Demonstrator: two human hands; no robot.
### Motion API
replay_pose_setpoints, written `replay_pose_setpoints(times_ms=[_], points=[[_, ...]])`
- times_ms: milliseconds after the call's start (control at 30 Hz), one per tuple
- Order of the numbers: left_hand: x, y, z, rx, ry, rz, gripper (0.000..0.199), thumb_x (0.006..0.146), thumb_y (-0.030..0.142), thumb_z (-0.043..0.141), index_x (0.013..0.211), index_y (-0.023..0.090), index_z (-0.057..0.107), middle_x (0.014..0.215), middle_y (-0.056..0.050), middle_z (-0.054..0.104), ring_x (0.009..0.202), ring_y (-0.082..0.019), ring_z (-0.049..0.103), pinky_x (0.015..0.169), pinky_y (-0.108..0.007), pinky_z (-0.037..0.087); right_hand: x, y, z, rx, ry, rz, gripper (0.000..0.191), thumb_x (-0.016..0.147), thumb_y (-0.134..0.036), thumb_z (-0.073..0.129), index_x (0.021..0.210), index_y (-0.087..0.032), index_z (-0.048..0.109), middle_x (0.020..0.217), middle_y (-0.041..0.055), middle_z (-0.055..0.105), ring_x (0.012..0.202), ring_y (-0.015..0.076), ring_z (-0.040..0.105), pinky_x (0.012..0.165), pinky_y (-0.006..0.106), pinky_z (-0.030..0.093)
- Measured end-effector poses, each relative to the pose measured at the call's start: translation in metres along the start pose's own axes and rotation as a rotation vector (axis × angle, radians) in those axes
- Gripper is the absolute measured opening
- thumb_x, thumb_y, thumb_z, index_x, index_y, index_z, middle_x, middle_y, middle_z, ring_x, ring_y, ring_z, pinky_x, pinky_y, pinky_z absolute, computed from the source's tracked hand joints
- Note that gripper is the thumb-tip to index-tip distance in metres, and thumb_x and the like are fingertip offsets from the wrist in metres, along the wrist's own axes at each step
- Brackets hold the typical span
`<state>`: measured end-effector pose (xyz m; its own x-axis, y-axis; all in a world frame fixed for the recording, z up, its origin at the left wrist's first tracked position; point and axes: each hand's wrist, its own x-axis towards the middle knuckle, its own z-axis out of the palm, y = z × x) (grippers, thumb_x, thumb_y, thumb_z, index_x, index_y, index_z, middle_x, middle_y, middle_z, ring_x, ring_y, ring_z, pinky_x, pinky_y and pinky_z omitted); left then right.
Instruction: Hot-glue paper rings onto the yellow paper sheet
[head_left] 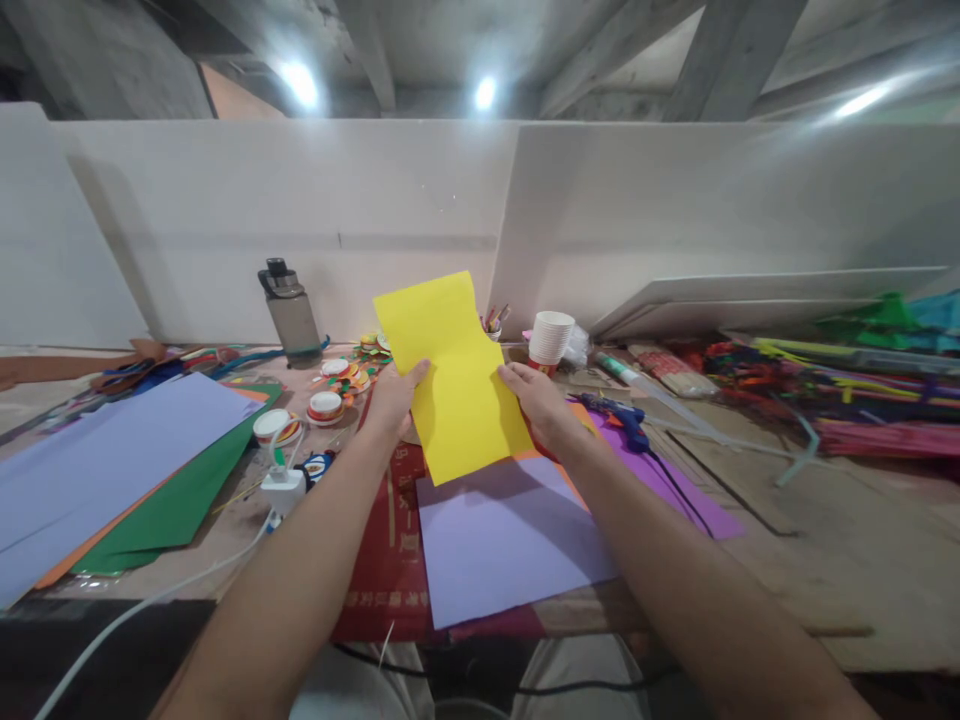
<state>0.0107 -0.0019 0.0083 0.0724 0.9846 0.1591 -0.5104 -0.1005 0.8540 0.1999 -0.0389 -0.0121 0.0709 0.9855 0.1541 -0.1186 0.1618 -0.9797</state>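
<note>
A yellow sheet of paper (461,385) is held up over the table, with an uneven notch in its right edge. My left hand (394,400) pinches its left edge, thumb on the front. On the right edge, my right hand (536,400) grips the sheet between thumb and fingers. Beneath it lies a light purple sheet (510,540), with orange paper (581,490) partly under it and a red printed sheet (382,560) to its left.
At the left are purple sheets (135,450) over green paper (195,490), a bottle (292,320) and a white plug adapter (283,490). Paper cups (551,338) stand behind my right hand. A blue glue gun (630,425) with a black cable lies to the right, near craft sticks (671,370).
</note>
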Motion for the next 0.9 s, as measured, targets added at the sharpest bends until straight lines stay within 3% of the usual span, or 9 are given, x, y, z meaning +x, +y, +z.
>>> replay_pose_setpoints(times_ms=[100, 300, 400, 667, 900], points=[[0.001, -0.001, -0.001, 0.021, 0.009, -0.018, 0.029, 0.072, 0.017, 0.074, 0.1, 0.016, 0.068, 0.102, -0.009, 0.076, 0.096, -0.025, 0.072, 0.093, -0.042, 0.056, 0.002, 0.001, -0.002, 0.023, -0.024, -0.003, 0.03, 0.073, -0.049, 0.068, 0.083, -0.022, 0.058, 0.08, 0.0023, 0.07, 0.069, 0.0178, 0.066, 0.065, 0.03, 0.052], [-0.005, -0.001, 0.001, -0.022, -0.059, -0.161, 0.026, 0.076, 0.026, 0.072, 0.098, 0.013, 0.068, 0.097, -0.011, 0.076, 0.089, -0.025, 0.073, 0.088, -0.041, 0.059, 0.003, 0.003, -0.001, 0.041, 0.087, 0.016, 0.024, 0.072, -0.042, 0.067, 0.083, -0.022, 0.059, 0.075, 0.0016, 0.069, 0.066, 0.0181, 0.066, 0.063, 0.03, 0.052], [-0.006, -0.003, 0.0, -0.016, -0.123, -0.222, 0.03, 0.071, 0.022, 0.074, 0.099, 0.012, 0.069, 0.098, -0.012, 0.076, 0.086, -0.026, 0.074, 0.087, -0.042, 0.059, 0.002, -0.001, -0.002, 0.059, 0.103, 0.019, 0.023, 0.072, -0.04, 0.067, 0.082, -0.021, 0.059, 0.077, 0.0022, 0.069, 0.065, 0.0178, 0.066, 0.062, 0.029, 0.052], [0.001, -0.014, -0.007, 0.027, -0.156, -0.206, 0.037, 0.066, 0.015, 0.074, 0.103, 0.012, 0.069, 0.105, -0.013, 0.076, 0.091, -0.027, 0.073, 0.091, -0.045, 0.056, 0.001, -0.007, -0.004, 0.097, 0.09, 0.131, 0.017, 0.078, -0.038, 0.064, 0.085, -0.022, 0.062, 0.073, 0.0035, 0.07, 0.061, 0.0205, 0.067, 0.057, 0.032, 0.052], [-0.001, -0.012, -0.006, 0.035, -0.155, -0.231, 0.039, 0.064, 0.015, 0.075, 0.103, 0.012, 0.069, 0.102, -0.012, 0.076, 0.088, -0.026, 0.073, 0.088, -0.042, 0.057, 0.001, -0.006, 0.001, 0.176, 0.077, 0.135, 0.013, 0.084, -0.033, 0.058, 0.087, -0.022, 0.063, 0.079, 0.004, 0.072, 0.065, 0.0192, 0.068, 0.061, 0.031, 0.053]])
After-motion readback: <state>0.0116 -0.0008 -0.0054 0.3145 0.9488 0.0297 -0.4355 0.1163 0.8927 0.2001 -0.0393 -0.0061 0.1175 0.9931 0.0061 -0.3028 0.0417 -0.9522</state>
